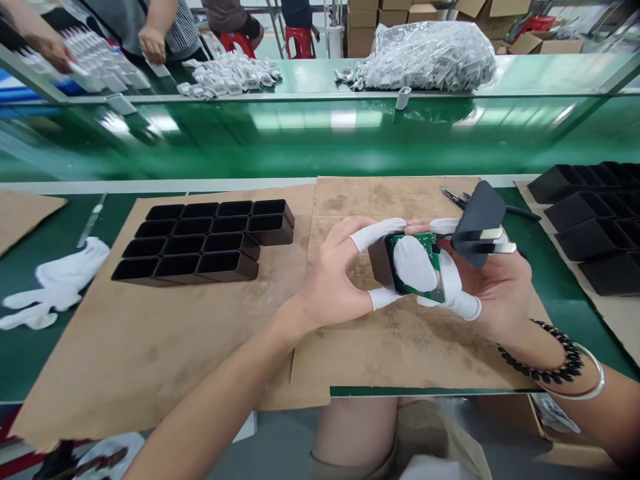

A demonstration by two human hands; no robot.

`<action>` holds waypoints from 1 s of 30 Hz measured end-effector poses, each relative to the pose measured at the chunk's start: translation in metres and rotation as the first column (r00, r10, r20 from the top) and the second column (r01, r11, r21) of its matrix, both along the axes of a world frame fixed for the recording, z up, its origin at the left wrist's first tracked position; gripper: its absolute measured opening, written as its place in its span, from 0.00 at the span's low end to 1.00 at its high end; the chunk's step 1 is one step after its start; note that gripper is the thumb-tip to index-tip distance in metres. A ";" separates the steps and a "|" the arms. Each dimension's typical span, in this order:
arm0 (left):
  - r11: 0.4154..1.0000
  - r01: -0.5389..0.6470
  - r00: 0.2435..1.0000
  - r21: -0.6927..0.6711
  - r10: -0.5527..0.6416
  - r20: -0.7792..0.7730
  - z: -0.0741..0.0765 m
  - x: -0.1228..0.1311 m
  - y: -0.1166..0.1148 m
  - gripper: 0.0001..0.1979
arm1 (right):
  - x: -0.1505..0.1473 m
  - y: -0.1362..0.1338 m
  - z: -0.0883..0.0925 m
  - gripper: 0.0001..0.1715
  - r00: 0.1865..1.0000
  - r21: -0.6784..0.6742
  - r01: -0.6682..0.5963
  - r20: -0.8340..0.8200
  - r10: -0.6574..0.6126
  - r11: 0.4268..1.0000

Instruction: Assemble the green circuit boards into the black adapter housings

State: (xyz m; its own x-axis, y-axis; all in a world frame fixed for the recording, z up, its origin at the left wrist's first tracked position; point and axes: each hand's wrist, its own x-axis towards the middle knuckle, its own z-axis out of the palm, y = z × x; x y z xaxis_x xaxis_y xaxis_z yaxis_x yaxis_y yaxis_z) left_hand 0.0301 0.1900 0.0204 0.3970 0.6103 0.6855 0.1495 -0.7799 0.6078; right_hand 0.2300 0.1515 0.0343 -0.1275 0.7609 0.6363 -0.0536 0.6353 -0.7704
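My left hand [333, 277] wears white finger cots and grips a small black case [382, 263] between thumb and fingers. At the case's open side is a green circuit board [431, 248], partly covered by a white rounded shape [414, 264] whose kind I cannot tell. My right hand [495, 283], also in white finger cots, is closed on the board from the right. A black plug cover [480, 220] with metal prongs sits over the right fingers. Whether the board is inside the case or only against it is hard to tell.
Rows of open black cases [190, 247] stand on brown cardboard [200, 333] to the left; more black cases [595, 227] are at the right. A white glove [65, 280] lies far left, pliers [454, 197] behind my hands. Across the green conveyor [300, 140], a person's hand [153, 44] handles white parts.
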 end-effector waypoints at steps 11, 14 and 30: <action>1.000 -0.006 1.000 0.005 0.006 -0.024 0.003 -0.002 -0.001 0.31 | 0.001 -0.001 0.004 0.30 1.000 -0.018 -0.019 0.013 0.019 1.000; 1.000 -0.004 0.999 0.001 0.004 -0.036 0.004 -0.002 -0.001 0.31 | -0.001 -0.001 0.005 0.31 0.999 -0.017 -0.045 -0.017 0.045 0.999; 1.000 0.007 1.000 0.028 -0.007 -0.004 0.003 -0.001 -0.001 0.30 | 0.004 -0.006 -0.004 0.34 0.996 -0.034 0.006 0.086 -0.003 0.999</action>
